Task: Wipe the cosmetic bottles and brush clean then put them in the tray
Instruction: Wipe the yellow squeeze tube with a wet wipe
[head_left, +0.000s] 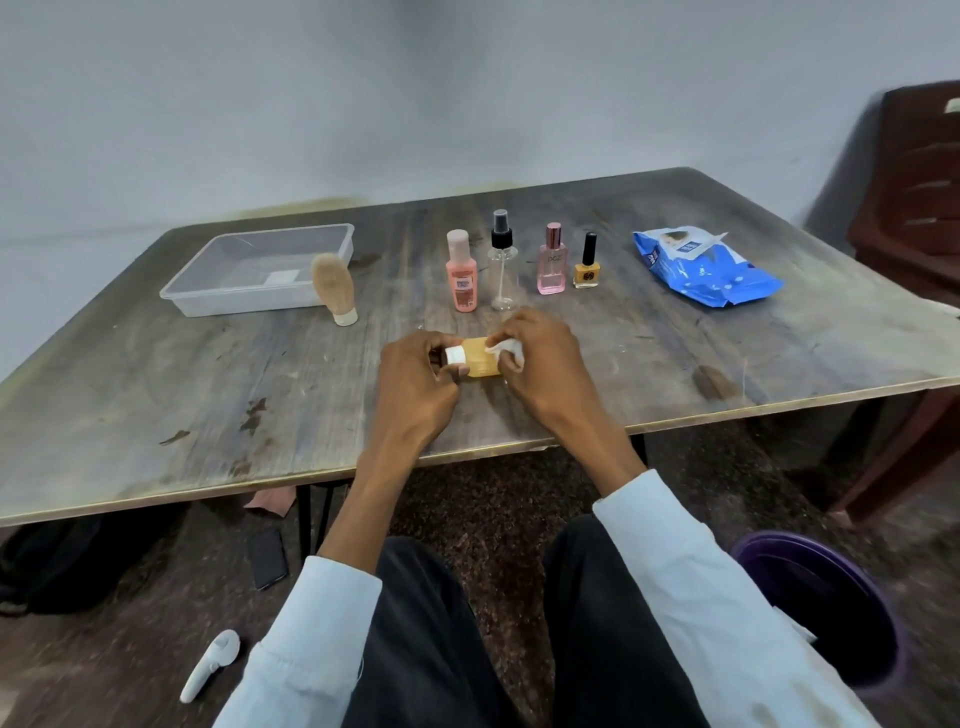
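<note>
1. Orange bottle (480, 357) lies sideways between your hands, just above the table (156, 405) near its front edge, white cap pointing left.
2. Your left hand (415, 376) grips the cap end, fingers curled round it.
3. Your right hand (540, 358) pinches a white wipe (505, 347) against the bottle's right end.
4. Far centre, four bottles stand upright in a row: pink bottle (462, 273), clear spray bottle (503, 262), pink perfume (552, 262), yellow nail polish (587, 262).
5. Brush (334, 286) stands upright, bristles up, just in front of the tray's right end.
6. Clear plastic tray (208, 299) sits far left; only a white label shows on its floor.
7. Blue wipe pack (701, 267) lies far right, flap open.
8. Purple bin (821, 597) is on the floor at near right, by your leg.
9. White handheld device (210, 665) lies on the floor near left.
</note>
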